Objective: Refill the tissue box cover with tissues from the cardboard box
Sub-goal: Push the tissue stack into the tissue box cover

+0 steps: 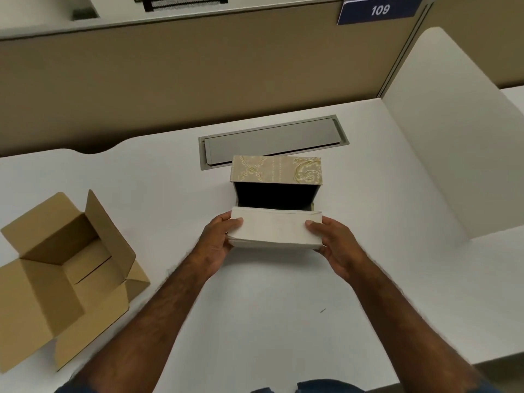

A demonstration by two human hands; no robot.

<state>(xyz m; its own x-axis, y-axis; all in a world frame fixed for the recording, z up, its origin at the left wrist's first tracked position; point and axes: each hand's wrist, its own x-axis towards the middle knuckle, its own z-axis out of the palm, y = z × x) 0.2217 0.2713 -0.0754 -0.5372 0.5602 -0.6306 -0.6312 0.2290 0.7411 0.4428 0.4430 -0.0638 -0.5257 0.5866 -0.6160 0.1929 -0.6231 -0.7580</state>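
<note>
Here, your white worktop (283, 321) fills most of the view, backed by a tan partition wall (198, 75) that carries a blue sign (380, 9) reading 109 at its upper right. A white divider panel (442, 137) stands upright on the right side of the worktop.

At the left edge sits the cardboard box (65, 279), brown, flaps spread open, its inside showing only bare cardboard. It lies well apart from both of your hands.

A grey cable hatch (272, 140) is set flush into the worktop near the back, its lid down. Just in front of it stands the tissue box cover (276, 168), beige with a pale gold scroll pattern. The cover lies on its side with its open, dark interior facing you.

You hold the stack of tissues (275, 229), white and flat, level at the mouth of the cover, its far edge at the lower lip of the opening. Whether that edge has entered cannot be told.

Your left hand (218, 239) is clamped on the stack's left end, thumb on top and fingers underneath. Your right hand (337, 245) grips the right end in the same way. Both forearms are bare.
</note>
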